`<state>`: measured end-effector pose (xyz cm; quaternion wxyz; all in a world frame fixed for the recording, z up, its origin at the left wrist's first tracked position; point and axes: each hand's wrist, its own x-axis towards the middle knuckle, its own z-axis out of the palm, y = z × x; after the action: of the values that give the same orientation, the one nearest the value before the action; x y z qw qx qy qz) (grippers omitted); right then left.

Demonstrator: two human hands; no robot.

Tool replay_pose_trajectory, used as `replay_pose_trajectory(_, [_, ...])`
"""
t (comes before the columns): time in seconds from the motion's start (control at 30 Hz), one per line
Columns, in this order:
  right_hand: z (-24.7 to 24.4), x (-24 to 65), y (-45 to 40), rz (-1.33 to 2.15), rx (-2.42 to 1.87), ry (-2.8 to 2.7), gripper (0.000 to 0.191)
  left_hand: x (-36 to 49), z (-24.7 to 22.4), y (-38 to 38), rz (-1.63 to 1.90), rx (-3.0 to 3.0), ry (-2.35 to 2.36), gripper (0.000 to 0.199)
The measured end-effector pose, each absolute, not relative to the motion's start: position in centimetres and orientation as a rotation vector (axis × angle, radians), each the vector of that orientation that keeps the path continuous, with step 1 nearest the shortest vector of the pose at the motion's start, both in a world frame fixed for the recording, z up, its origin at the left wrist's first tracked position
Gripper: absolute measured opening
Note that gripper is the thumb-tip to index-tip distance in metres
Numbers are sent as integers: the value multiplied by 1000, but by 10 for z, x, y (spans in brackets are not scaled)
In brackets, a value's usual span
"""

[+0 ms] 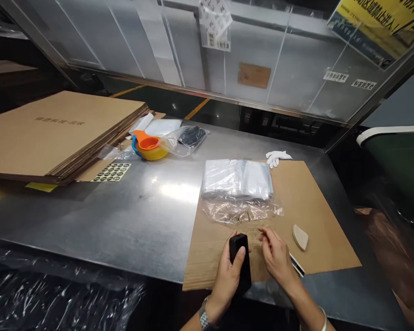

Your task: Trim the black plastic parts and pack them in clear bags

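A black rectangular block-like object (239, 266) stands tilted upward in my left hand (227, 275), with the thumb across its face and the fingers wrapped behind it. Just right of it, apart from the object, is my right hand (276, 256). Its fingers are bent in toward the thumb, and whatever may be between the tips is too small to make out. Beneath both hands lies a flat cardboard sheet (317, 220). A slim black-and-white tool (297, 265) is partly hidden by my right hand. Farther right rests a beige wedge-shaped pad (300, 237).
Clear plastic bags (237, 179) lie ahead of my hands, with a white glove (278, 157) beyond. Leftward on the metal table (152, 220) are a sticker sheet (111, 172), orange and yellow tape rolls (151, 148), a bagged black item (192, 135) and stacked cardboard (62, 133). A translucent panel (248, 55) hangs behind.
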<state>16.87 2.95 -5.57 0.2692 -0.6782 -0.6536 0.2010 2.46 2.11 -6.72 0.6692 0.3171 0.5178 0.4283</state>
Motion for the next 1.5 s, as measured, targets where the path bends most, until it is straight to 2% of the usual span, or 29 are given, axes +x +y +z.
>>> replay_pose_trajectory(0.17, [-70,177,92,245,-1762,-1960,27,34,-94,41,1049,1212,1305,52])
replay_pose_trajectory(0.33, [-80,178,136,-115,-1793,-2051,19,31,-101,55,1064,1658,1476,43])
replay_pose_trajectory(0.47, [-80,179,152,-352,-1845,-2060,21,23,-102,55,1067,1719,1555,38])
replay_pose_trajectory(0.63, [-81,181,153,-453,-1838,-2137,19,19,-98,59,1102,1654,1553,36])
replay_pose_trajectory(0.77, [-86,186,150,-450,-1830,-2157,18,25,-83,68,1142,1545,1402,30])
replay_pose_trajectory(0.9, [-89,191,151,-415,-1814,-2117,18,40,-67,84,1139,1193,1161,27])
replay_pose_trajectory(1.03, [-88,195,152,-337,-1782,-2033,17,59,-65,110,1108,953,1051,29])
replay_pose_trajectory(1.2, [-78,196,146,-157,-1704,-1947,13,80,-67,139,1071,675,910,18])
replay_pose_trajectory(1.37, [-69,187,114,44,-1600,-1962,27,86,-65,142,1110,512,836,15])
replay_pose_trajectory(1.5, [-62,183,83,224,-1594,-1865,25,77,-61,121,1133,513,839,12])
